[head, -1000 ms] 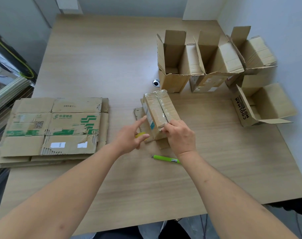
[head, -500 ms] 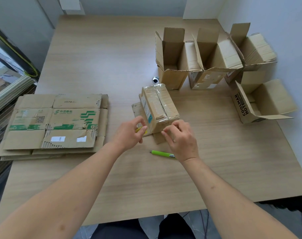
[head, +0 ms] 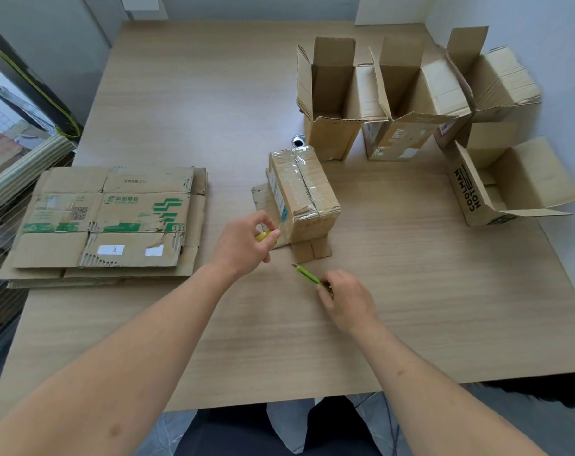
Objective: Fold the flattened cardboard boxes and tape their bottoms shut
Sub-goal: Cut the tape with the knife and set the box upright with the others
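Right hand just came off the upside-down box mid-table and its fingers are now closing on the green cutter. Left hand stays pinching the yellow tape roll against the box. Tape's probably getting cut next.

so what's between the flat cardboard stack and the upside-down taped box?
Head view: the left hand, pinching a yellow tape roll beside the taped box; otherwise bare table from the flat cardboard stack.
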`<state>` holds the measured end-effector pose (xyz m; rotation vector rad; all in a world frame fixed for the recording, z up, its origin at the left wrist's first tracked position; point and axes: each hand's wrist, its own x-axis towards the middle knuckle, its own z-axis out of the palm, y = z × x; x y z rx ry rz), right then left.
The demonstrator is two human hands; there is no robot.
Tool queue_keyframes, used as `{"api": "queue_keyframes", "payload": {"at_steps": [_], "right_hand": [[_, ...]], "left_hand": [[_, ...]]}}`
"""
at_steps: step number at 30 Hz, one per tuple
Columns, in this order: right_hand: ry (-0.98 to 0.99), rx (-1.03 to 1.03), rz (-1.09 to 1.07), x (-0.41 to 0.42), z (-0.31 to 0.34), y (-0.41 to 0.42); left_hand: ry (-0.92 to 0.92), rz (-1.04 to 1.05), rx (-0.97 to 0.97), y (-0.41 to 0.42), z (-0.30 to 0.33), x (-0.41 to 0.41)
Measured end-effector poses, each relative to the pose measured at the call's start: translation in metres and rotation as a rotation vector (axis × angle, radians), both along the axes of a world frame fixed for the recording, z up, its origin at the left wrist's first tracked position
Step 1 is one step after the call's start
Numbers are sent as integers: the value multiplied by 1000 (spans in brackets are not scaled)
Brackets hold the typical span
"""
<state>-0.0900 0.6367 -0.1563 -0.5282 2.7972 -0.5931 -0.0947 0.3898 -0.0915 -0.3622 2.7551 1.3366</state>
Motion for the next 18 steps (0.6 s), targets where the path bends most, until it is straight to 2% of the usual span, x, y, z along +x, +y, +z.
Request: {"api": "queue_keyframes", "payload": {"at_steps": [3, 7, 18], "right_hand": [[72, -248, -56, 2, 14, -2], [168, -412, -22, -4, 34, -24], [136, -388, -43, -7, 43, -50]], "left_hand": [[9, 22, 12, 0, 3, 1], [17, 35, 2, 0, 5, 1], [22, 30, -34, 1, 7, 0]]}}
